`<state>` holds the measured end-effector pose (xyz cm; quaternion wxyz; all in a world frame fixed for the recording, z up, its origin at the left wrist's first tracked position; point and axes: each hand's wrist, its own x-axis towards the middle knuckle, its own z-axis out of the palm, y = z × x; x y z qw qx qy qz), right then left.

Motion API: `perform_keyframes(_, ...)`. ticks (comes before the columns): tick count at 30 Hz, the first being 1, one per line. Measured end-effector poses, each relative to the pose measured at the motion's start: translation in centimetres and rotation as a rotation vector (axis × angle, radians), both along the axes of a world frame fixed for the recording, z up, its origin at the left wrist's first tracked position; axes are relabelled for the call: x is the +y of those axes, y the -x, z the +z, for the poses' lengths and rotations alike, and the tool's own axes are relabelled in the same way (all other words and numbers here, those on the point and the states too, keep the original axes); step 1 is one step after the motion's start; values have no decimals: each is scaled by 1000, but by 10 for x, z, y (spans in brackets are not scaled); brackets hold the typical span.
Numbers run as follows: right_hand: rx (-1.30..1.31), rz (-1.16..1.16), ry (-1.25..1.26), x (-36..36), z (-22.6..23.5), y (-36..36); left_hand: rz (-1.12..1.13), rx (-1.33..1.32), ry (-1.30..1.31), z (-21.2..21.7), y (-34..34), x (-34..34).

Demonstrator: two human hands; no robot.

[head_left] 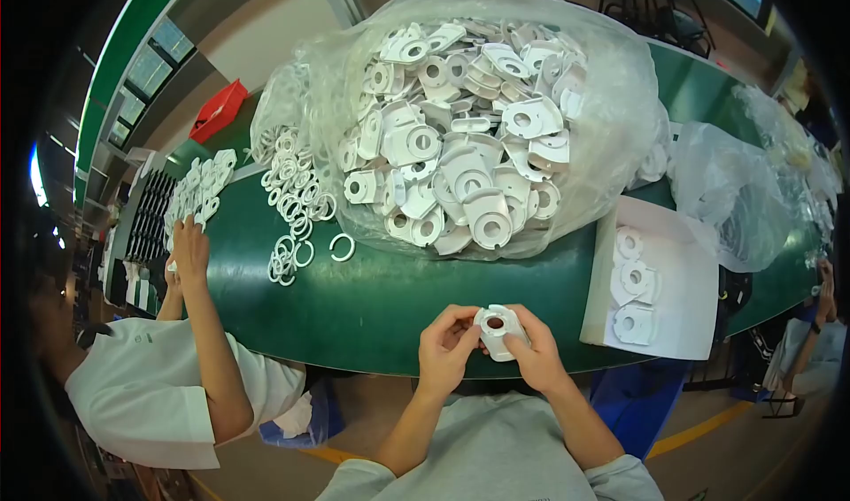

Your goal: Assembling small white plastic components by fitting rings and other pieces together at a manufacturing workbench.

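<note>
Close to the table's front edge, a white plastic part (493, 339) with a round hole and a curved raised rim is held between my two hands. My left hand (444, 346) pinches its left side, the fingertips curled and partly hidden. My right hand (538, 352) grips the right side, its thumb lying on the top face. Ahead, a big clear plastic bag (620, 103) lies open, heaped with similar white parts (469, 178). Loose white rings (301, 196) spill from a smaller bag at the left of the heap; one open ring (342, 248) lies apart.
On my right stands a white box (694, 311) holding several white parts. Beyond it are crumpled plastic bags (730, 191). To my left a co-worker (168, 377) handles parts beside a pile (204, 185), near a black rack and a red bin (219, 110). The green table (390, 293) curves around.
</note>
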<state>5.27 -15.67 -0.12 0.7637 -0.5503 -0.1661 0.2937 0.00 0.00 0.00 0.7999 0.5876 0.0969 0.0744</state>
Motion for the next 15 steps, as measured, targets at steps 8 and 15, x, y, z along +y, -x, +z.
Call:
perform_keyframes(8, -474, -658, 424, -88, 106, -14, 160, 10, -754, 34, -26, 27)
perform_keyframes(15, -755, -419, 1093, -151, 95, -67, 147, -523, -1673, 42, -106, 37)
